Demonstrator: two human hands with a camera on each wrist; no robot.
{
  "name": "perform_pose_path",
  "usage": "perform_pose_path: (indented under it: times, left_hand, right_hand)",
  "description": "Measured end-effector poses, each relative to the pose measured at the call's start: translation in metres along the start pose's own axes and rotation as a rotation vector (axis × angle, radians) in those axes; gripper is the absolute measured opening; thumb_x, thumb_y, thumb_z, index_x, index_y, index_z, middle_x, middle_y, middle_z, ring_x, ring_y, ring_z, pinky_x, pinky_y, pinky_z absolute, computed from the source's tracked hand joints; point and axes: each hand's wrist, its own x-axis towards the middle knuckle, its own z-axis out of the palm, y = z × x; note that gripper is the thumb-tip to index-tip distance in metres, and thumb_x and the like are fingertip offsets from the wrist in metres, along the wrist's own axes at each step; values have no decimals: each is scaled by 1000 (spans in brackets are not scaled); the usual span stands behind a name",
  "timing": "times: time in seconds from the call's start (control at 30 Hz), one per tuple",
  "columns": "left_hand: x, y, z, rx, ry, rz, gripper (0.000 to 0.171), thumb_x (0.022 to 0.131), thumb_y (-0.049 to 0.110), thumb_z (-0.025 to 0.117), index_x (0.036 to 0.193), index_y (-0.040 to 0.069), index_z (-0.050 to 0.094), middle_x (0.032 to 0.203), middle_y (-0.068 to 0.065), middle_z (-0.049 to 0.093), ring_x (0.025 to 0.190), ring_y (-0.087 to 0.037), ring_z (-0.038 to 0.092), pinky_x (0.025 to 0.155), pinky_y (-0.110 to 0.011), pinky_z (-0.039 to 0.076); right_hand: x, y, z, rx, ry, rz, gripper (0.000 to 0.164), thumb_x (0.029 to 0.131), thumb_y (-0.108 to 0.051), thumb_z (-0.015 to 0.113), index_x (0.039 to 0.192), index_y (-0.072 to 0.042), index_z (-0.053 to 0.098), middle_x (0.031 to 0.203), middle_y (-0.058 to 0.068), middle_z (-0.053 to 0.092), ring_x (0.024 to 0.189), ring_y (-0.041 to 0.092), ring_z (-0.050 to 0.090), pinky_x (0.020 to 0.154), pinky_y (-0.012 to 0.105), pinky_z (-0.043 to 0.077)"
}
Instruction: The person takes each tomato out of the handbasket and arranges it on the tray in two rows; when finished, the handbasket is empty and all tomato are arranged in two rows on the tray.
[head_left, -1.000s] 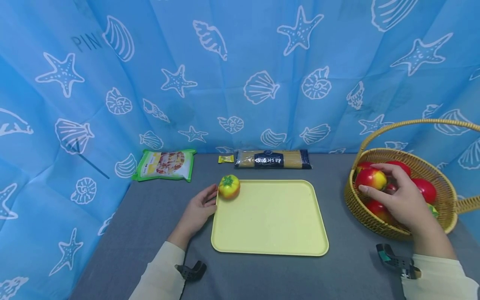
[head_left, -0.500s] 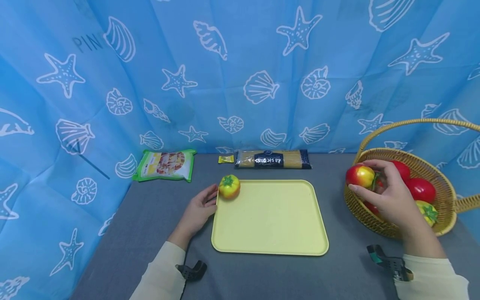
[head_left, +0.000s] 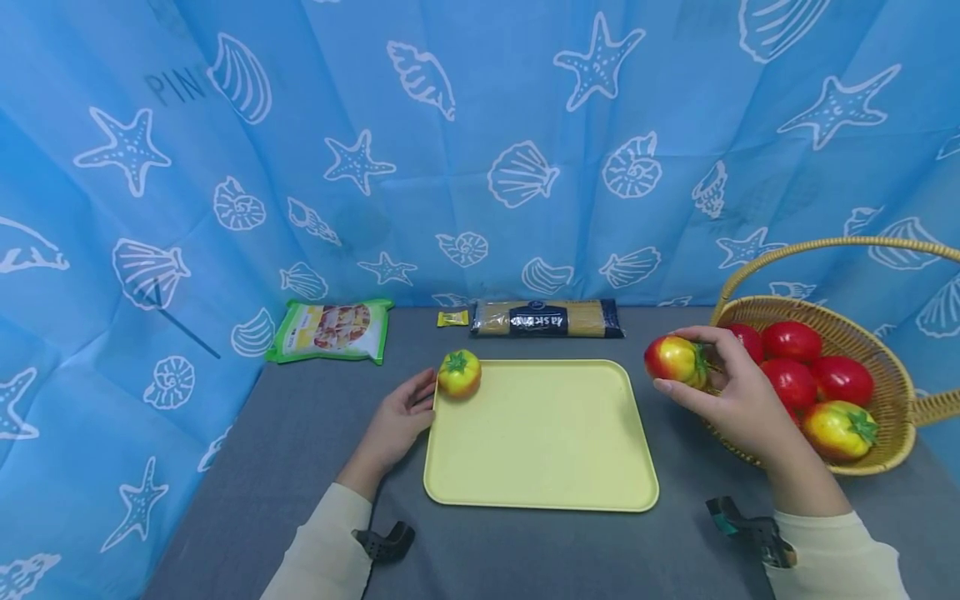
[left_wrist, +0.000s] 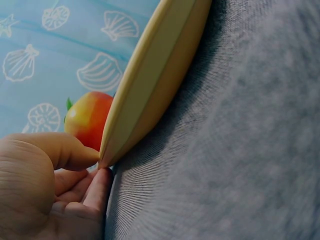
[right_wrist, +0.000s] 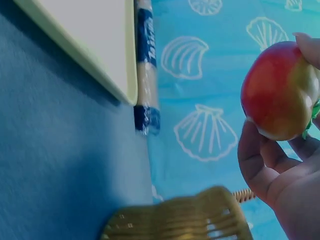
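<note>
My left hand [head_left: 393, 425] pinches the left rim of a pale yellow tray [head_left: 540, 442]. In the left wrist view, the thumb lies over the rim and the fingers lie under it. A yellow-orange tomato [head_left: 459, 373] with a green calyx sits in the tray's upper left corner. My right hand [head_left: 738, 400] holds a red-and-yellow tomato [head_left: 673, 361] by its sides, above the table between the tray and a wicker basket [head_left: 892, 446]. The right wrist view shows this held tomato [right_wrist: 280, 92] between thumb and fingers, its green calyx toward the palm.
Several red fruits [head_left: 791, 342] and another yellow-red tomato [head_left: 838, 431] lie in the basket, whose tall handle [head_left: 825, 243] arches over it. Along the back stand a green-edged food packet [head_left: 333, 329], a small yellow wrapped piece [head_left: 452, 318] and a spaghetti pack [head_left: 547, 319].
My right hand has lifted the red-and-yellow tomato out of the basket and carried it left, past the basket's rim. The left hand and the tray have stayed in place.
</note>
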Motion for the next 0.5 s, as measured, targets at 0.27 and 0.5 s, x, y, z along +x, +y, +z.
perform_pose_path:
  times: [0.27, 0.5]
  left_hand:
    - [-1, 1, 0, 7, 6, 2, 73, 97, -7, 62, 166, -1, 40, 166, -19, 45, 145, -34, 53, 113, -39, 51]
    - [0, 2, 0, -8, 3, -1, 73, 97, -7, 62, 166, -1, 40, 166, -19, 45, 146, -33, 53, 114, -41, 50]
  right_hand:
    - [5, -8, 27, 47, -84, -97, 67, 89, -5, 90, 146, -3, 55, 138, 15, 55, 118, 31, 51, 78, 21, 62]
    - [11, -12, 49, 30, -118, -111, 59, 91, -14, 90, 143, -8, 63, 137, 12, 57, 114, 29, 54, 80, 24, 60]
